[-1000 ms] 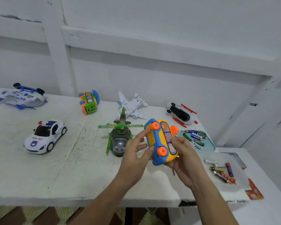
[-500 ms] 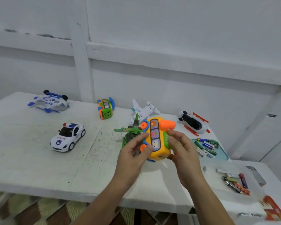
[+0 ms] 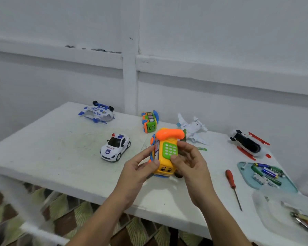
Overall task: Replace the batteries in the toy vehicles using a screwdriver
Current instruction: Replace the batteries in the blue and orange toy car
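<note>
Low over the front of the white painted worktop point(image 3: 52, 157), we hold the yellow plastic toy bus point(image 3: 164, 167) with orange handset and green keypad, our left hand point(image 3: 137, 174) and right hand point(image 3: 190, 164) each gripping a side. We should turn it underside-up to find the battery cover, keeping one hand clamped; the pale teal tray point(image 3: 284, 187) and red-handled screwdriver point(image 3: 230, 178) lie rightward.

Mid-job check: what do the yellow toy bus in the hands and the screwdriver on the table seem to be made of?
The yellow toy bus: glossy moulded plastic, judging by bright solid colours and sheen. The screwdriver: red handle looks like smooth plastic; the thin dark shaft is probably metal, too small to confirm.
</note>
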{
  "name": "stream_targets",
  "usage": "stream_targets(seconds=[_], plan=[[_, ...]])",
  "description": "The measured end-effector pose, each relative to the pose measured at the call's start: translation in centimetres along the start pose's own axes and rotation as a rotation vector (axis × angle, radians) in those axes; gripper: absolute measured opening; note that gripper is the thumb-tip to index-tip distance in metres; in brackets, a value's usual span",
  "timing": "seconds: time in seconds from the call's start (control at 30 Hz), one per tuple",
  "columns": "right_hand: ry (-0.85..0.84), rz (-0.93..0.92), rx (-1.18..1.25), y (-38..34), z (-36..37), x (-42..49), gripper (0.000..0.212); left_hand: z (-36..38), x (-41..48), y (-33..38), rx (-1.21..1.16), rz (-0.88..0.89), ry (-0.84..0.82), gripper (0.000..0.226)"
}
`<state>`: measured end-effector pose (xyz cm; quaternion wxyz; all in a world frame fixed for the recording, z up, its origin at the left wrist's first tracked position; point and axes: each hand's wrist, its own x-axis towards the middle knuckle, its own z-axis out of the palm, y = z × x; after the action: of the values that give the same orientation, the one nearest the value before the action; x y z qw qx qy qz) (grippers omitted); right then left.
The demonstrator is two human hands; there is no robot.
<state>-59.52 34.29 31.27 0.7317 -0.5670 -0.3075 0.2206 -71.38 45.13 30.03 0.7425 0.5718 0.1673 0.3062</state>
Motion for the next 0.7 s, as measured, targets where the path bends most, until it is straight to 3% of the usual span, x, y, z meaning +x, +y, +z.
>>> stream_targets(seconds=[0.23, 0.47, 0.7], plan=[[-0.105, 0.015, -0.067, 3.6, 10.8, 2.9, 0.045, -11.4, 1.5, 2.9, 0.077, 0.011, 0.09, 0.052], [-0.116, 0.085, -0.096, 8.4, 23.4, 6.5, 0.052, -24.8, 5.0, 4.8, 0.149, -0.05, 0.101, 0.038], [-0.104, 0.153, -0.137, 12.1, 29.9, 8.9, 0.052, -32.7, 8.4, 4.4, 0.283, -0.119, 0.079, 0.038]])
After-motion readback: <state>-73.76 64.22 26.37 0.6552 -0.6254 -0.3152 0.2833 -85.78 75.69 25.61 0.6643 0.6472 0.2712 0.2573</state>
